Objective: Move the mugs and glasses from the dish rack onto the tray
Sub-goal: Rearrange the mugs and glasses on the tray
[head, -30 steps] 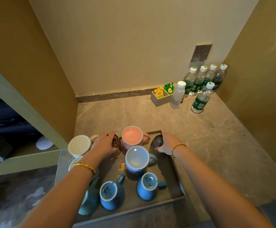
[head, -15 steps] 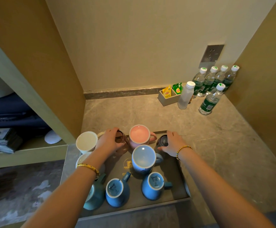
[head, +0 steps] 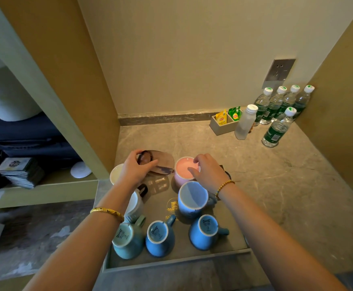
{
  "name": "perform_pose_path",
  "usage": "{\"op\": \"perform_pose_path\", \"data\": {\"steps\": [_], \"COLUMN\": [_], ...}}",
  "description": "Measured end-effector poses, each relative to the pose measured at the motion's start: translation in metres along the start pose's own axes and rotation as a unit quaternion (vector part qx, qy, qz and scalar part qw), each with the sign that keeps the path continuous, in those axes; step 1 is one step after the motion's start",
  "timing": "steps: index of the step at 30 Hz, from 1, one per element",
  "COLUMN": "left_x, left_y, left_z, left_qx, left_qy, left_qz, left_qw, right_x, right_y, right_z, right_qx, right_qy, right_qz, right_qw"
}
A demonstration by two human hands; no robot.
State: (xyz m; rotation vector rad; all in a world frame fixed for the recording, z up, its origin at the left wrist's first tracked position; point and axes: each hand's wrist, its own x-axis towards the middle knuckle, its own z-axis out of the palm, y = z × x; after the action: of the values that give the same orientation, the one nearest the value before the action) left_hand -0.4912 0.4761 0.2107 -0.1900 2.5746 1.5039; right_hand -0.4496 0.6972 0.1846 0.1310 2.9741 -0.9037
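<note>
Head camera view, looking down: a dark rectangular tray (head: 230, 252) on a grey marble counter (head: 276, 185). The left hand (head: 134, 170) grips a tilted clear glass (head: 156, 162) above the tray's far left corner. The right hand (head: 208, 171), fingers loosely spread, touches the pink mug's (head: 184, 172) rim at the far edge. Three upturned blue mugs (head: 160, 238) along the near edge show printed base stamps. Yellow and green Lipton sachets (head: 221, 117) stand by water bottles (head: 276, 128) in the counter's far right corner; open counter lies right of the tray.

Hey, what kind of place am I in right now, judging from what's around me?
Most likely a hotel room's drinks nook. A row of sealed water bottles stands by a small box of tea bags under a wall socket, and mugs sit on a serving tray with a gold emblem.
</note>
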Motion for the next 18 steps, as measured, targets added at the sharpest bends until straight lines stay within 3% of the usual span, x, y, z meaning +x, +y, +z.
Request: {"op": "perform_pose_path", "data": {"steps": [5, 8, 12, 16, 18], "left_x": [-0.013, -0.02, -0.023, -0.029, -0.035], "left_y": [0.004, 0.012, 0.038, 0.062, 0.071], "left_z": [-0.014, -0.015, 0.004, 0.034, 0.05], "left_qx": [-0.069, -0.048, 0.008, 0.059, 0.059], "left_qy": [-0.022, -0.043, -0.089, -0.13, -0.157], "left_qz": [-0.04, 0.014, 0.088, 0.159, 0.178], "left_qw": [0.997, 0.998, 0.992, 0.977, 0.97], "right_x": [0.002, -0.003, -0.018, -0.032, -0.041], "right_y": [-0.013, -0.022, -0.034, -0.03, -0.019], "right_z": [0.001, -0.009, -0.023, -0.032, -0.037], "right_qx": [-0.013, 0.065, 0.13, 0.043, 0.052], "right_qy": [-0.042, -0.023, -0.094, -0.029, 0.013], "right_qz": [0.008, -0.009, -0.048, -0.046, -0.029], "right_qw": [0.999, 0.998, 0.986, 0.998, 0.998]}}
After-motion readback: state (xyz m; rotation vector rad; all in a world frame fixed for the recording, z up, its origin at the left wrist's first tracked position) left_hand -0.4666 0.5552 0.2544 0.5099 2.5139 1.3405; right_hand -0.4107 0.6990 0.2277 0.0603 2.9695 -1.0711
